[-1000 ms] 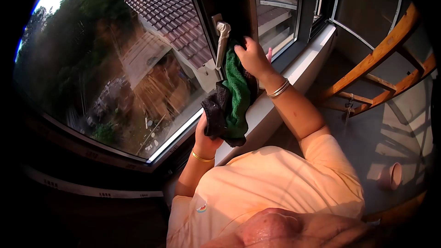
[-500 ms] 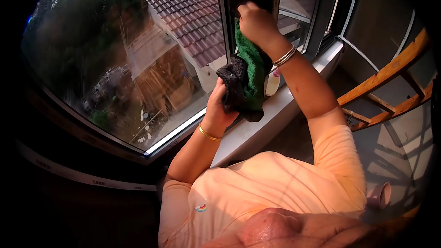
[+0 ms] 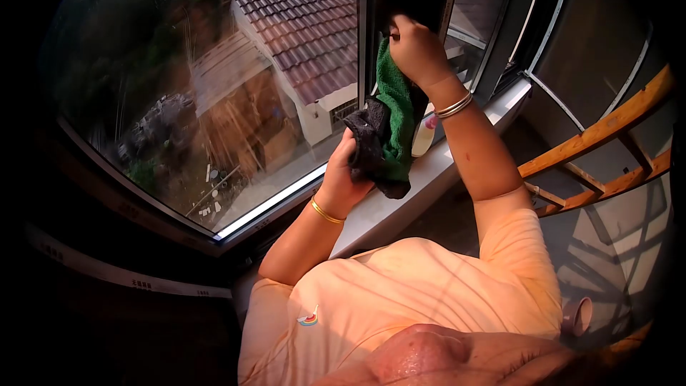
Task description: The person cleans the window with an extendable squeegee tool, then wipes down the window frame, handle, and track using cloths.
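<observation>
A green cloth (image 3: 400, 111) with a fuzzy, towel-like surface hangs down beside the window frame. My right hand (image 3: 418, 50), closed, pinches it near its upper end, close to the dark frame. Lower down, my left hand (image 3: 344, 175) is wrapped around a bunched black cloth (image 3: 368, 136) that lies against the green one. Whether the two are joined cannot be made out. Some of my left fingers are hidden behind the black cloth.
To the left is a large window pane (image 3: 179, 100) with a tiled roof outside. A bottle (image 3: 424, 136) stands on the window sill (image 3: 371, 218) behind the cloth. A wooden ladder (image 3: 600, 129) is at the right, and a pink cup-like container (image 3: 577, 314) sits below it.
The view has shifted slightly, so the hands and cloths appear a little lower and further right. Both hands keep their hold.
</observation>
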`<state>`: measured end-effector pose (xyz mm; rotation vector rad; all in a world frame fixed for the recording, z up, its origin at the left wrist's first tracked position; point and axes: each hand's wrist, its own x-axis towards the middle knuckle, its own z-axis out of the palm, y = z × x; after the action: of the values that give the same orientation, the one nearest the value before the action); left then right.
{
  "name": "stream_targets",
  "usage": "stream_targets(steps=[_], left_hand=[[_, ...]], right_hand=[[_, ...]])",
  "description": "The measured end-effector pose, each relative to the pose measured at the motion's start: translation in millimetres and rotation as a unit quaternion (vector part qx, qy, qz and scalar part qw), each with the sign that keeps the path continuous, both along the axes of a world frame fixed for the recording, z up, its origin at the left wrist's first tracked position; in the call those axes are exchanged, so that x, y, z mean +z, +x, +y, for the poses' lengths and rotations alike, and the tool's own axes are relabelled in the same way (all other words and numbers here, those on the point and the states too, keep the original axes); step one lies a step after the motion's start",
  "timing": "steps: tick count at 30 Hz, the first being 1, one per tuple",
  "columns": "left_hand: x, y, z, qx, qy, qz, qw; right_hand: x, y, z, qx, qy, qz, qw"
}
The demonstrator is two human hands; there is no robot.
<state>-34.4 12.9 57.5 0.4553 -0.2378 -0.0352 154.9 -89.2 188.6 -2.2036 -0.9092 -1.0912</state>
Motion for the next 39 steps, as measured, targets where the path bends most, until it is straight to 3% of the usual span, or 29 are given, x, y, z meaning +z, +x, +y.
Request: stream_targets(steps=[4, 7, 8, 13, 17, 19, 26, 30, 33, 36, 39], left_hand=[[5.6, -7.8, 4.8, 0.008, 0.014, -0.025, 1.000], [8.6, -11.1, 4.2, 0.021, 0.029, -0.027, 0.999], [8.2, -11.0, 3.7, 0.016, 0.030, -0.030, 0.999], [11.4, -18.7, 5.7, 0.033, 0.030, -0.016, 0.999], [12.6, -27.0, 10.6, 0.029, 0.041, -0.032, 0.998], [13.1, -28.0, 11.6, 0.029, 0.034, -0.041, 0.998], [10.3, -18.9, 4.2, 0.009, 0.060, -0.018, 0.998], [5.1, -17.1, 0.2, -0.008, 0.064, -0.028, 0.998], [0.1, -23.7, 1.5, -0.011, 0.053, -0.029, 0.998], [3.8, -30.4, 5.7, -0.001, 0.049, -0.017, 0.999], [8.7, -28.3, 9.2, 0.013, 0.044, -0.022, 0.999]], right_hand=[[10.4, -15.7, 4.7, -0.019, -0.084, -0.047, 0.995], [2.5, -11.4, -3.1, 0.016, -0.020, -0.042, 0.999], [1.2, -9.5, -2.9, -0.022, -0.014, 0.014, 1.000], [-1.5, -9.0, -5.3, 0.026, 0.053, 0.023, 0.998], [6.9, -13.7, -16.8, 0.008, 0.061, 0.180, 0.982], [-8.5, -5.6, -10.1, 0.064, 0.089, 0.034, 0.993], [-7.8, -21.5, -9.4, 0.068, -0.093, -0.120, 0.986], [-9.8, -25.3, -20.5, 0.093, -0.128, -0.131, 0.979], [-5.3, -30.1, -29.4, 0.175, -0.087, -0.045, 0.980], [7.6, -36.9, -20.3, 0.126, -0.067, -0.115, 0.983], [12.9, -27.2, -9.8, 0.044, -0.160, -0.170, 0.971]])
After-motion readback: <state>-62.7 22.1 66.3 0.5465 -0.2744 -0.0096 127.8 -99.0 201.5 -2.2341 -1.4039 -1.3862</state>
